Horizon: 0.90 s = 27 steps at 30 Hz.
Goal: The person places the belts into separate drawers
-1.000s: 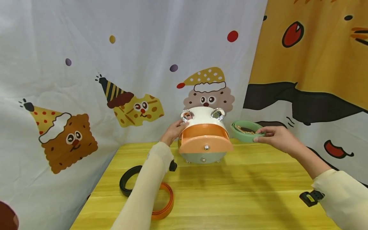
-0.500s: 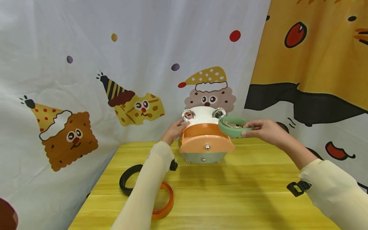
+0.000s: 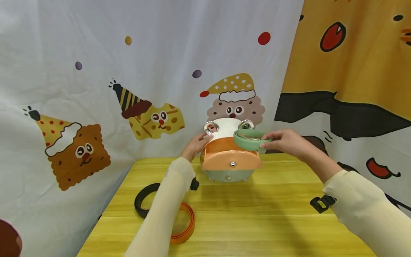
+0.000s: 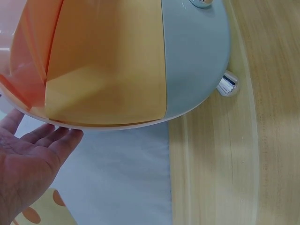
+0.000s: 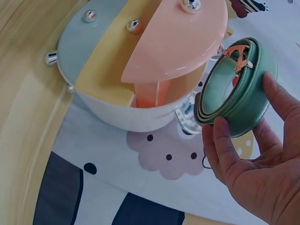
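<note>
A coiled light-green belt with a gold-coloured buckle is pinched between the thumb and fingers of my right hand. It hangs over the right part of the small drawer box, above the pulled-out top drawer. The box has a white top, silver ring ears and round silver knobs. In the right wrist view, the coil stands apart from the pink drawer front. My left hand touches the box's left side; in the left wrist view its fingertips lie against the rim.
On the wooden table lie a coiled black belt and a coiled orange belt, both partly hidden by my left sleeve. A cartoon-printed curtain hangs close behind the box. The grey-blue bottom drawer is closed.
My right hand has carried the green belt leftward, from beside the box to over its open top drawer. The left hand has stayed at the box's side.
</note>
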Motion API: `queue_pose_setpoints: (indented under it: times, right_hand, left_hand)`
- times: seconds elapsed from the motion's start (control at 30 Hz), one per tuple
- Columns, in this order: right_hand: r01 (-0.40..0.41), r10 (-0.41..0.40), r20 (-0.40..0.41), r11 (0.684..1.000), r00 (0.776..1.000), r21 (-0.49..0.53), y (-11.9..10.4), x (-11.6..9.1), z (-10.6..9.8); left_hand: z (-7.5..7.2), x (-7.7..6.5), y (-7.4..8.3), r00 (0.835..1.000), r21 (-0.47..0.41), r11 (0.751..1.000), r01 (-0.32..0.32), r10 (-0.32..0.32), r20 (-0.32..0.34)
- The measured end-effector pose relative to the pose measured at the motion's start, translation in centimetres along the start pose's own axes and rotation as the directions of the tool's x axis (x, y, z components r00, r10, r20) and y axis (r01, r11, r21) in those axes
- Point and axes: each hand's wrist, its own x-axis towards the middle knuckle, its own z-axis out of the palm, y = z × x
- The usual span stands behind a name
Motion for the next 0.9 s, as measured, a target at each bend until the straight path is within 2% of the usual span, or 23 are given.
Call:
queue_pose_setpoints:
  times: [0.33, 0.9]
  right_hand:
    - [0.029, -0.030, 0.032, 0.999, 0.999, 0.026, -1.1, 0.9, 0.8]
    - [-0.009, -0.008, 0.145, 0.993, 0.989, 0.118, -2.2, 1.9, 1.6]
  left_hand:
    - [0.1, 0.0, 0.2, 1.000, -0.003, 1.000, 0.003, -0.003, -0.002]
    - [0.0, -0.1, 0.0, 1.000, 0.002, 1.000, 0.014, -0.014, -0.005]
